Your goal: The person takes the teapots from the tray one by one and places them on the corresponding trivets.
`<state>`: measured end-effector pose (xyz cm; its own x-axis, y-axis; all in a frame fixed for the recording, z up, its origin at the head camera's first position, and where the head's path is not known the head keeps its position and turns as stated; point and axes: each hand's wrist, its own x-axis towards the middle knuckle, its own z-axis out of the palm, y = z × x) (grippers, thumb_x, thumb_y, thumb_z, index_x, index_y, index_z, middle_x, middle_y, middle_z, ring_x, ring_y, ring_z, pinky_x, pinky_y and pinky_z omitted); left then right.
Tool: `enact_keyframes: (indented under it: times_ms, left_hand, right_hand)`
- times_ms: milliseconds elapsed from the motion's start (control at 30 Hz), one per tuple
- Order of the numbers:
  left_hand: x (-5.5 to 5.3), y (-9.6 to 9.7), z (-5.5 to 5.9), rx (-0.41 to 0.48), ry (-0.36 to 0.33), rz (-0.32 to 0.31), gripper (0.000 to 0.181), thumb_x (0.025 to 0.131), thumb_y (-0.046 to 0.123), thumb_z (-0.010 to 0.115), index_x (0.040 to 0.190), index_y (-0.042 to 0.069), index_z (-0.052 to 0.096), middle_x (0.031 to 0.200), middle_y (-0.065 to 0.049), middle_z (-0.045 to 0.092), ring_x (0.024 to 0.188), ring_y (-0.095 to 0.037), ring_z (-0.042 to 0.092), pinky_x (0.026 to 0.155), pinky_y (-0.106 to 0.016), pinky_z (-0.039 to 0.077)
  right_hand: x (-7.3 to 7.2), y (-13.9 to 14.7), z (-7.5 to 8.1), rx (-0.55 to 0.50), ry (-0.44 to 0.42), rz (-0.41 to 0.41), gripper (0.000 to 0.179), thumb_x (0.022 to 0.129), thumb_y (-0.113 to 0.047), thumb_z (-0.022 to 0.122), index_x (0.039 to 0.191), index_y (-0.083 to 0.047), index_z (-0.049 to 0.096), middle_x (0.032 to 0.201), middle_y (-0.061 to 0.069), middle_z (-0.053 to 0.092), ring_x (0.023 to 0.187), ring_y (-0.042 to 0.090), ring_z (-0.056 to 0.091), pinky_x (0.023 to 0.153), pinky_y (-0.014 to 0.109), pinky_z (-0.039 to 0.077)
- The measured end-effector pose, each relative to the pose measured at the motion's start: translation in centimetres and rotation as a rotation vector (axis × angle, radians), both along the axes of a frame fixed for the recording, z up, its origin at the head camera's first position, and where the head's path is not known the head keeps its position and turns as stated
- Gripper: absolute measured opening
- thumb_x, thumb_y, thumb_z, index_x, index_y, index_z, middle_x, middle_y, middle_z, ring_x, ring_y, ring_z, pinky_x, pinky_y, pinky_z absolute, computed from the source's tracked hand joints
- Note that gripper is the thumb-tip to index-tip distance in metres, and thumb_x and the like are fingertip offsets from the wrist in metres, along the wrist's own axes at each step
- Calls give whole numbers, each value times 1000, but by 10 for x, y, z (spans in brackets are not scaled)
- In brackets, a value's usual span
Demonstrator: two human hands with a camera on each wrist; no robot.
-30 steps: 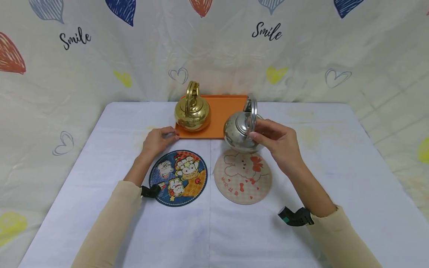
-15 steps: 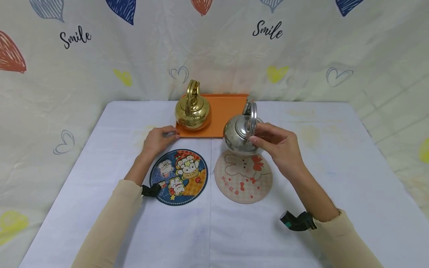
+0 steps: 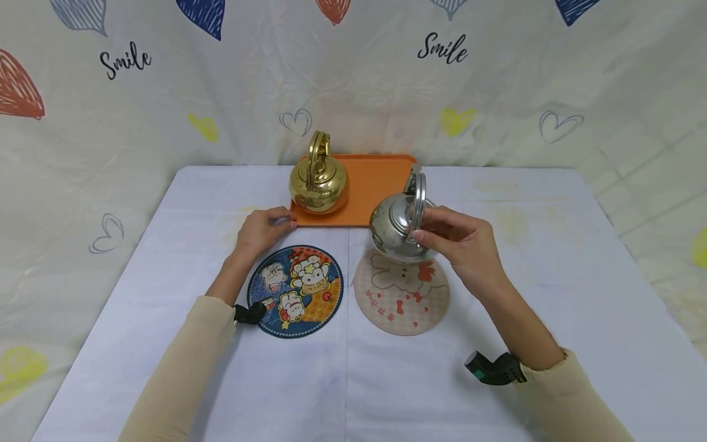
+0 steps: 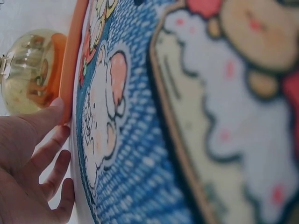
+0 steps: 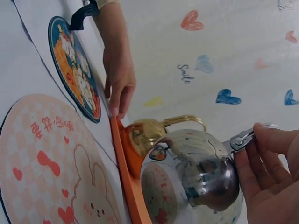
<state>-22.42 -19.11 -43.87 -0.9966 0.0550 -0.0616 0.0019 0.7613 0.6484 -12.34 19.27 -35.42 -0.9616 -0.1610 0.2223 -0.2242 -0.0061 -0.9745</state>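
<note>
My right hand (image 3: 464, 242) grips the upright handle of a silver kettle (image 3: 394, 224), thumb and fingers pinching it low at one side. The kettle hangs tilted over the front right corner of an orange tray (image 3: 370, 196) and the far edge of a pink rabbit placemat (image 3: 403, 307). In the right wrist view, the silver kettle (image 5: 201, 172) appears raised off the tray. On the tray's left part stands a gold kettle (image 3: 318, 184). My left hand (image 3: 262, 233) pinches the tray's front left corner; in the left wrist view its fingertips meet the rim (image 4: 70, 79).
A round blue cartoon placemat (image 3: 295, 291) lies to the left of the pink one, in front of the tray. A white cloth (image 3: 342, 393) covers the table. Behind it hangs a printed curtain (image 3: 375, 73). A black camera (image 3: 497, 368) sits on my right wrist.
My right hand has brought the silver kettle slightly toward me and down, farther over the pink placemat. The left hand and the gold kettle stay where they were.
</note>
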Motion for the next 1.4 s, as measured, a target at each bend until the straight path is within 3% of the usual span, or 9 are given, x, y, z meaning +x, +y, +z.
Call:
enact_keyframes:
  times_ms: [867,1400]
  left_hand:
    - [-1,0,1,-14,-8,0,29,100,33,70,124,17,77,151,-10,61,148,-36,49,125,-55,36]
    - [2,1,2,3,-3,4,30,100,33,70,124,17,77,150,-10,62,148,-35,50,125,-55,37]
  right_hand:
    - [6,6,-1,3,-12,72,29,90,5,77,118,3,75,102,-5,76,89,13,71,82,19,61]
    - [15,13,-6,-25,-29,123,29,88,9,76,116,0,77,103,-4,75,89,13,73,80,20,61]
